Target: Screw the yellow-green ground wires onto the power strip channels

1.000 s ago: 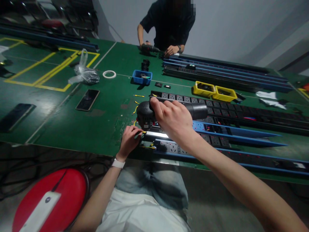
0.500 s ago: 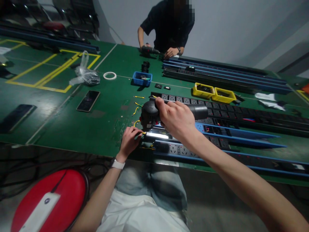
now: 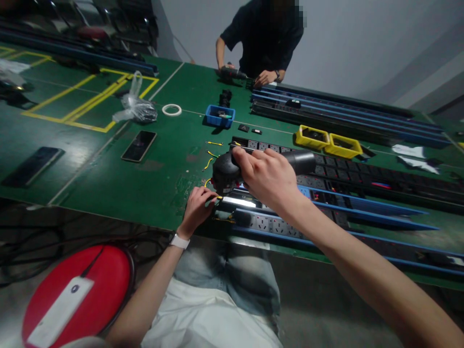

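Note:
My right hand (image 3: 271, 175) is wrapped round a black cordless drill (image 3: 303, 162), held above the socket strips on the table. Beneath the drill lies a strip with a shiny metal end (image 3: 241, 201). At that end, the fingers of my left hand (image 3: 197, 205) pinch a short yellow wire (image 3: 219, 197). The drill's body and my right hand hide part of the strip, and I cannot see whether the drill's tip touches it. In front of my left hand lie loose yellow-green wires (image 3: 208, 164). Nearest me is another strip with white sockets (image 3: 266, 223).
Across the green table (image 3: 174, 159), a person (image 3: 264, 43) works with a drill (image 3: 232, 73). Yellow bins (image 3: 344, 150), a blue bin (image 3: 219, 122), a tape roll (image 3: 171, 110), a phone (image 3: 139, 146) and a plastic bag (image 3: 139, 111) lie about. A red stool (image 3: 108, 270) stands at lower left.
The view has turned slightly, so the table's contents sit further right. Both hands keep the same grip and stay at the strip's end.

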A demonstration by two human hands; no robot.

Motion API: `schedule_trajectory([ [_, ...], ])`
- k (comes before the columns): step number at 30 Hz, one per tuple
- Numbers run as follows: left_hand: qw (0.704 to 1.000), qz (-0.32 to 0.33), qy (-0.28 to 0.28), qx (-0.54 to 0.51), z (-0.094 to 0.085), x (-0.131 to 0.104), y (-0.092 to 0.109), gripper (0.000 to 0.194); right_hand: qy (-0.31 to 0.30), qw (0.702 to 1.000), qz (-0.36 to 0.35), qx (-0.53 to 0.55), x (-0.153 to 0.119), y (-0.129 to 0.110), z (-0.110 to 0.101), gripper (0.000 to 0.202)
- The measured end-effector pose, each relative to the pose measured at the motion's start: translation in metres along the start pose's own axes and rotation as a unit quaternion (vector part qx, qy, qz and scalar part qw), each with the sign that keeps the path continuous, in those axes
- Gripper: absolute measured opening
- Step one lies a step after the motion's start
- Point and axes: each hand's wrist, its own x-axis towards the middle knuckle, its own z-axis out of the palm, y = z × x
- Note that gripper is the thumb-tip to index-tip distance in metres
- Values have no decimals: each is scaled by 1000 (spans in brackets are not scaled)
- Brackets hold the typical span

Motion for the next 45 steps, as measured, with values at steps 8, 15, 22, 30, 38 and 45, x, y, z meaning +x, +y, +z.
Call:
schedule_trajectory([
  [8,1000,5,5,-1,3,0,-3,15,37,998,-37,-17,6,-1,3,39],
  [15,1000,3,-4,-21,1,0,-2,16,7,999,-31,-4,9,12,7,40],
  [22,1000,-3,2,-21,5,0,-5,18,-35,999,15,1,9,19,13,51],
  [30,1000,0,-3,-15,1,0,-2,22,1,1000,9,-10,-3,12,12,42],
  [38,1000,5,23,13,9,-1,-7,15,143,986,-87,-9,-4,9,16,33],
  [45,1000,10,6,-4,8,-2,-6,20,85,992,-87,25,2,24,25,38],
])
